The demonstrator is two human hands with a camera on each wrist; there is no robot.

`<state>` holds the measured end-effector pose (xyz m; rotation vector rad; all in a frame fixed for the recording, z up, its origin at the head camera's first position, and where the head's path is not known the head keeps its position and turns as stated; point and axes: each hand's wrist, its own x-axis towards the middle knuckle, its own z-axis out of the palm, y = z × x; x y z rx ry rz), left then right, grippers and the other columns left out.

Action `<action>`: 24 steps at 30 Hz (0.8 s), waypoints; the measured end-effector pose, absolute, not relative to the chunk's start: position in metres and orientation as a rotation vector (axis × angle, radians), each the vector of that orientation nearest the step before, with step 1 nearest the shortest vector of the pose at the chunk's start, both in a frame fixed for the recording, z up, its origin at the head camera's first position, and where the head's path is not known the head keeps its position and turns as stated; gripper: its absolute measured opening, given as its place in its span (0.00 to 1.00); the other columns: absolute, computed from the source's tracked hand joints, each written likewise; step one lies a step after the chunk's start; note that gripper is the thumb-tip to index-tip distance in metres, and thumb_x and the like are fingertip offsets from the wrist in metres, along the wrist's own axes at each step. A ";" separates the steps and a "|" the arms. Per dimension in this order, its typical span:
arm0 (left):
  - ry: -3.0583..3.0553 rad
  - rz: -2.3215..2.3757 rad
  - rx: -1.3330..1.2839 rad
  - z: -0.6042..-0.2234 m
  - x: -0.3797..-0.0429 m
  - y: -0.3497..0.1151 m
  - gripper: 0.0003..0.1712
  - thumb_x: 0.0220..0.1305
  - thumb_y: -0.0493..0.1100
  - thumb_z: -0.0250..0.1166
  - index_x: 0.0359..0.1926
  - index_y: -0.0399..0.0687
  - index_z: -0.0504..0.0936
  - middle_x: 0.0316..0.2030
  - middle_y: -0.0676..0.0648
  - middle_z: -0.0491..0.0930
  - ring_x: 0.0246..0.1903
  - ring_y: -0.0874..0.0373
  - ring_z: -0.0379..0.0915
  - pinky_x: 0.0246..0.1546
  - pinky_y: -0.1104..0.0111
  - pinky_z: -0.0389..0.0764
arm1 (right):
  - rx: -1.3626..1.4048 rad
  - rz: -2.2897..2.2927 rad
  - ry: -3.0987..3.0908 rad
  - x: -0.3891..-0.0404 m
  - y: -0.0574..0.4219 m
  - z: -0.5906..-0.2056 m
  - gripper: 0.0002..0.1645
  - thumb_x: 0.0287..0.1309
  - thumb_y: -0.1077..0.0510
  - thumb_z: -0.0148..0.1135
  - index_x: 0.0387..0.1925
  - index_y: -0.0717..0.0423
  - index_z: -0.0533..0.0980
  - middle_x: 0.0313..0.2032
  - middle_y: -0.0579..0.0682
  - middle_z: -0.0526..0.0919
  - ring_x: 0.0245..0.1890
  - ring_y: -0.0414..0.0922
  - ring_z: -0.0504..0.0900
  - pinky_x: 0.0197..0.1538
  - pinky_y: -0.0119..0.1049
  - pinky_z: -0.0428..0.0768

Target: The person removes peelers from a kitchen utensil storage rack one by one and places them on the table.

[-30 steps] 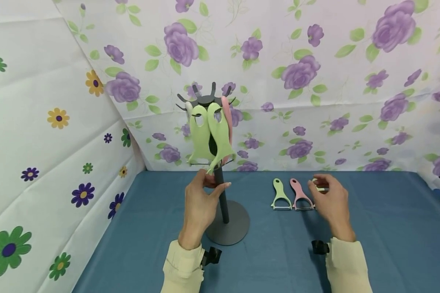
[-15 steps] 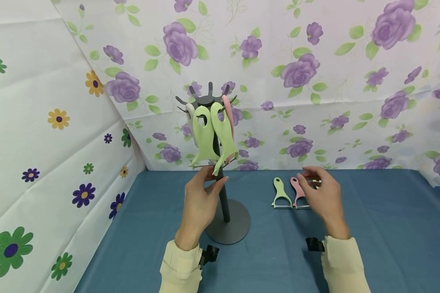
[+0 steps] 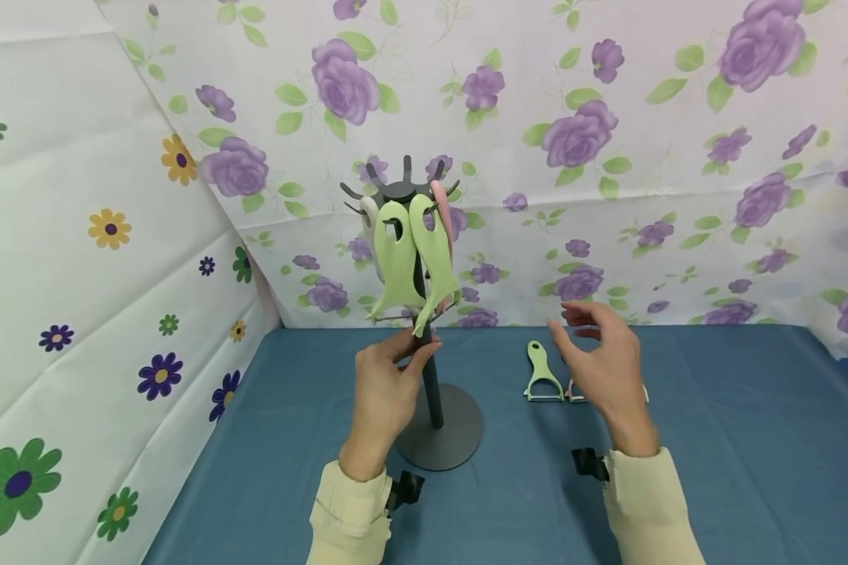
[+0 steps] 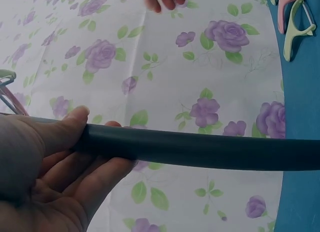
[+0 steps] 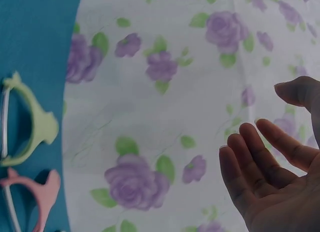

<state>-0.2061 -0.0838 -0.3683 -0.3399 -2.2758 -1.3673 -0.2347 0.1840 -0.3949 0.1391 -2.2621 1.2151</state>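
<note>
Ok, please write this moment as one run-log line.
left hand: grips stand pole | right hand: holds nothing | hanging peelers: green, pink, white | tabletop peelers: green, pink

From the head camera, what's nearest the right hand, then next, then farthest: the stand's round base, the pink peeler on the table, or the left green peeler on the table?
1. Pink peeler: mostly hidden behind the right hand.
2. Green peeler: just left of the pink one.
3. Base: farthest left of the three.
</note>
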 end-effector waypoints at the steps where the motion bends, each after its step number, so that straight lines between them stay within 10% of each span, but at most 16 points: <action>1: -2.278 -1.366 -0.336 -0.368 -0.206 -0.084 0.11 0.69 0.42 0.68 0.48 0.46 0.90 0.43 0.44 0.91 0.45 0.52 0.89 0.37 0.60 0.91 | 0.153 1.220 -2.252 -0.234 0.182 -0.393 0.23 0.67 0.52 0.68 0.60 0.56 0.79 0.51 0.57 0.84 0.50 0.54 0.83 0.53 0.47 0.82; 6: -2.270 -1.380 -0.314 -0.368 -0.205 -0.083 0.14 0.68 0.42 0.69 0.52 0.43 0.89 0.44 0.42 0.90 0.44 0.51 0.89 0.36 0.59 0.90 | 0.209 1.257 -2.249 -0.230 0.170 -0.383 0.22 0.68 0.51 0.67 0.60 0.53 0.79 0.51 0.55 0.83 0.50 0.52 0.83 0.48 0.39 0.81; 12: -2.243 -1.409 -0.324 -0.369 -0.204 -0.081 0.16 0.67 0.42 0.70 0.54 0.41 0.87 0.45 0.41 0.90 0.43 0.52 0.89 0.44 0.60 0.90 | 0.314 1.290 -2.235 -0.227 0.160 -0.374 0.22 0.67 0.52 0.68 0.60 0.50 0.79 0.53 0.52 0.83 0.52 0.50 0.82 0.52 0.53 0.83; 24: -2.233 -1.381 -0.311 -0.372 -0.203 -0.081 0.15 0.67 0.42 0.69 0.52 0.43 0.89 0.42 0.42 0.90 0.39 0.55 0.90 0.42 0.61 0.90 | 0.469 1.220 -2.161 -0.222 0.146 -0.359 0.24 0.63 0.54 0.72 0.60 0.51 0.80 0.53 0.50 0.84 0.52 0.46 0.83 0.57 0.35 0.82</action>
